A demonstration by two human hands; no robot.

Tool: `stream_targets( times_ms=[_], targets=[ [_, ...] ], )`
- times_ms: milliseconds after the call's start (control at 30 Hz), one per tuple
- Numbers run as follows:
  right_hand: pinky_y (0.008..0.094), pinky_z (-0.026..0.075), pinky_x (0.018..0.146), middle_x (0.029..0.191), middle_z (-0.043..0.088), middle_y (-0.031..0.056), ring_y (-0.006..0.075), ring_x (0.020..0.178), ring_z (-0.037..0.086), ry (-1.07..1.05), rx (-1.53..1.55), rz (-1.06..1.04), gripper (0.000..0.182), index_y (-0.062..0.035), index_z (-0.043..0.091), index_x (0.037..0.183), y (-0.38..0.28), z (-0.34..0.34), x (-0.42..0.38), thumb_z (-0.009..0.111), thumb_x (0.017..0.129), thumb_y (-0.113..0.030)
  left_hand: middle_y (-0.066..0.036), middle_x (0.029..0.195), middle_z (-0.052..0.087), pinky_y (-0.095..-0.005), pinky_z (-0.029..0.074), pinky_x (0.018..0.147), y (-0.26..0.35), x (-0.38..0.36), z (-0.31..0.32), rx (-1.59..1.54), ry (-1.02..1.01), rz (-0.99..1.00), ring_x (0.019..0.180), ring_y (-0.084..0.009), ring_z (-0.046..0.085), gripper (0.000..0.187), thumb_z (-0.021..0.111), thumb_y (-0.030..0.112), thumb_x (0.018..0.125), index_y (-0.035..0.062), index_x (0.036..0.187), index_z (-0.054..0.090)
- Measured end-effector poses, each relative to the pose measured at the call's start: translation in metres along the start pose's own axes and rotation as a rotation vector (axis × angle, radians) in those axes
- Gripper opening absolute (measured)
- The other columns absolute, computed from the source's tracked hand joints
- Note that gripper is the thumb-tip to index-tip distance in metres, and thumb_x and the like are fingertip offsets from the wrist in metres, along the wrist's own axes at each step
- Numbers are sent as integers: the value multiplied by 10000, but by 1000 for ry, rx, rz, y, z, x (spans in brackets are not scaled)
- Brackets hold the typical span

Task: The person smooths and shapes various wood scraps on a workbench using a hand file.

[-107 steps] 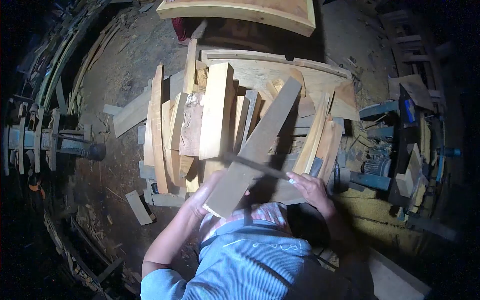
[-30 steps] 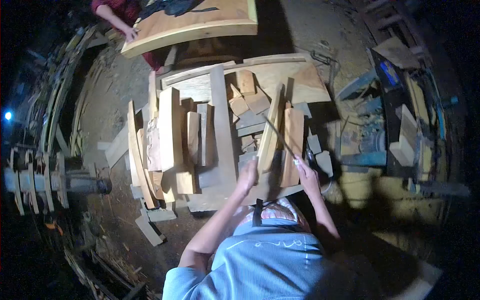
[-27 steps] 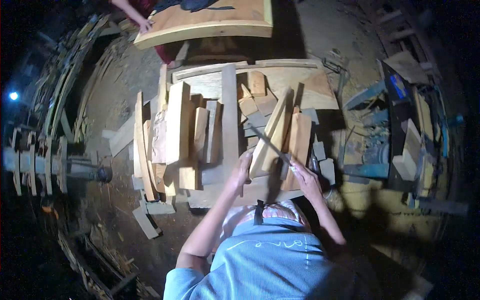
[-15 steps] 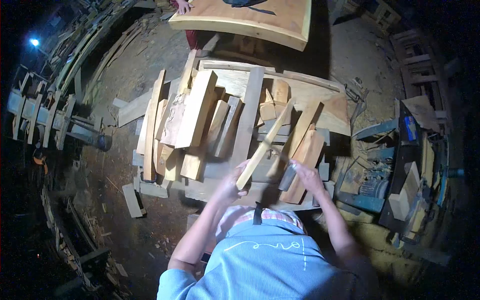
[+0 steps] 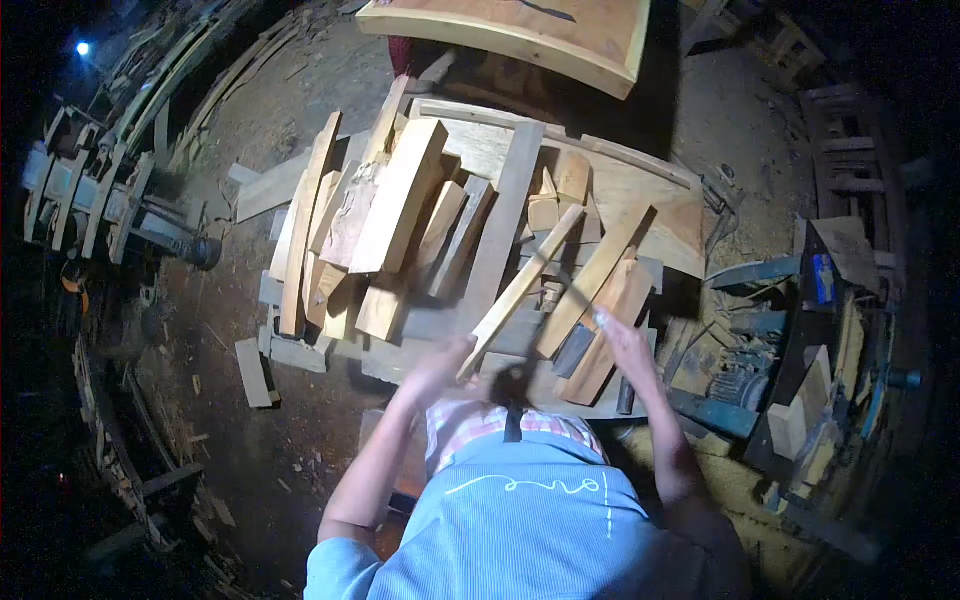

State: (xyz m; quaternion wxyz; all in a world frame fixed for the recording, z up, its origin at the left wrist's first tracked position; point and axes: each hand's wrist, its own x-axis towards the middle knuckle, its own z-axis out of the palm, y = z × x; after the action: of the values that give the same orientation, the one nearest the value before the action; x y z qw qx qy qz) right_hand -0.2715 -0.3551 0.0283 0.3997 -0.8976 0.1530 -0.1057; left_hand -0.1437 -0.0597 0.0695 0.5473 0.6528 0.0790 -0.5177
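My left hand (image 5: 438,368), smeared by motion, is closed around the near end of a narrow pale wooden strip (image 5: 525,290). The strip slants up and away to the right over the bench. My right hand (image 5: 628,348) is closed on a thin dark tool (image 5: 580,287) that points up and left towards the strip; its kind I cannot tell. Under and beside the right hand lie a reddish wooden board (image 5: 612,335), a lighter wooden strip (image 5: 598,282) and a short dark block (image 5: 574,350).
Across the left of the workbench (image 5: 400,368) lie a thick squared beam (image 5: 405,200) and several other boards. Small blocks (image 5: 543,212) sit farther back. A large wooden tabletop (image 5: 510,32) stands beyond, with a person's red-clad leg (image 5: 400,56) beside it. Machinery (image 5: 738,385) stands at right.
My left hand has shifted left and slightly up with the strip's near end. The tool in my right hand has swung steeper. The whole view has shifted a little.
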Motion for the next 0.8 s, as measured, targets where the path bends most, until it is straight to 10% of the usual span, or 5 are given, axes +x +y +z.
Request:
stream_targets(
  times_ms=[267, 500, 667, 767, 800],
  targets=[
    [341, 509, 642, 1007, 619, 140, 255, 623, 563, -614, -197, -139, 310, -128, 561, 1163, -70, -14, -49, 529, 855, -146, -82, 921, 550, -292, 532, 525, -2, -4, -6, -688, -31, -200, 707, -218, 597, 408, 436, 405, 906, 97, 1173, 460],
    [338, 520, 596, 829, 623, 97, 274, 728, 631, -196, -107, -107, 293, -181, 566, 1156, -23, -5, -27, 528, 865, -166, -101, 953, 580, -286, 527, 530, 0, -8, -7, -781, -110, -185, 722, -200, 581, 375, 398, 347, 927, 98, 1204, 439],
    [379, 497, 618, 982, 600, 183, 313, 813, 625, -551, -260, -74, 289, -177, 571, 1152, -43, -22, -18, 520, 867, -192, -67, 942, 547, -222, 443, 603, 7, -10, -9, -659, -266, -165, 747, -133, 516, 317, 392, 273, 932, 120, 1201, 462],
    [401, 479, 606, 953, 596, 197, 356, 802, 607, -240, -78, -182, 286, -215, 565, 1158, 16, -8, -1, 499, 880, -225, -61, 937, 547, -213, 450, 604, 10, -12, -9, -642, -313, -151, 731, -129, 525, 344, 399, 273, 931, 131, 1244, 418],
    [407, 481, 627, 958, 595, 200, 362, 824, 602, -230, -177, 78, 289, -206, 557, 1167, 27, -12, 11, 479, 892, -244, -117, 928, 596, -214, 483, 517, 4, -7, -8, -761, -337, -136, 689, -159, 572, 350, 433, 224, 923, 97, 1248, 406]
  ],
)
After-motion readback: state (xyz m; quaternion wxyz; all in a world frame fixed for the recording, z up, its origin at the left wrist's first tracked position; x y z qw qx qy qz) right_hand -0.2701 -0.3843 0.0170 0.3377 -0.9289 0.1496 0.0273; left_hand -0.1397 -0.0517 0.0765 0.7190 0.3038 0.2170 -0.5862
